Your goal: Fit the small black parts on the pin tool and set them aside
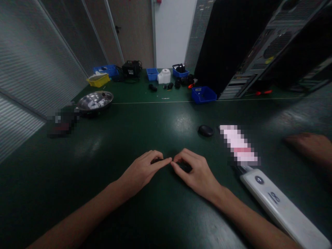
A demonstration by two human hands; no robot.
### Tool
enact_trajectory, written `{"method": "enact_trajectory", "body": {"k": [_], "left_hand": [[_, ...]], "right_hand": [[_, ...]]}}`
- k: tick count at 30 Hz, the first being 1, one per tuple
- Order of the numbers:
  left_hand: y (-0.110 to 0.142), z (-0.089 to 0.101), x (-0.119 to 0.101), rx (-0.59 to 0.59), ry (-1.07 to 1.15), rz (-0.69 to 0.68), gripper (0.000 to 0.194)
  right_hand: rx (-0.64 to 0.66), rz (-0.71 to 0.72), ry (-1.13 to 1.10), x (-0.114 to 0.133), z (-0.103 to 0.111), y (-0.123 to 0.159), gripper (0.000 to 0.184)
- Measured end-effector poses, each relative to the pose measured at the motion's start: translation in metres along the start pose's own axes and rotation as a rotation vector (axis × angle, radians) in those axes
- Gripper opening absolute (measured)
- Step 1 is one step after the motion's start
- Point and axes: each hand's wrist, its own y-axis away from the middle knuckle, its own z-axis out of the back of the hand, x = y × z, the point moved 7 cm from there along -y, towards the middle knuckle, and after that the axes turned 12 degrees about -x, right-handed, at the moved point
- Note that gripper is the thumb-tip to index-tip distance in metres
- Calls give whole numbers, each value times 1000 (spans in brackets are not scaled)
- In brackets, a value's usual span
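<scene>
My left hand point(145, 169) and my right hand point(193, 171) rest low over the dark green table, fingertips meeting in the middle. The left fingers are curled, with one finger and the thumb reaching toward the right hand. On the right, the thumb and forefinger bend together into a ring. Anything pinched at the tips is too small or hidden to make out. A black computer mouse point(205, 130) lies beyond my right hand. Beside my right forearm is a long white case point(282, 207) with handwritten marks, and a blurred-out lit screen point(238, 143) at its far end.
Another person's hand point(310, 145) lies at the right. A metal bowl point(109, 98) with white pieces stands at the left, near a yellow tray point(98, 81). Blue bins point(203, 98), a white plastic housing point(164, 76) and black parts point(153, 88) line the back. Computer cases point(233, 41) rise at right.
</scene>
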Motion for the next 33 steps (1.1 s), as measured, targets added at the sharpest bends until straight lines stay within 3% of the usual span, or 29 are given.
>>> {"method": "enact_trajectory", "body": {"k": [7,13,18,23,29,31,33], "left_hand": [[-4,1,1,73,-180,-57,65],[-4,-6,1,173,-274,-66,65],[-3,1,4,169,-106,44,66],[-4,7,0,125,162,116,37],[-5,-8,-14,176,74,52,37],[-1,-9,-6,207,50,74,38],[7,2,17,178,36,147,39]], "right_hand": [[-9,17,76,-7,2,-1,12],[112,59,327,-14,-8,6,12],[113,48,429,-15,-5,5,13],[74,-22,413,-19,-1,3,13],[55,-47,382,-21,-2,3,13],[53,-59,376,-20,-1,3,14],[58,-68,361,-20,0,3,13]]}}
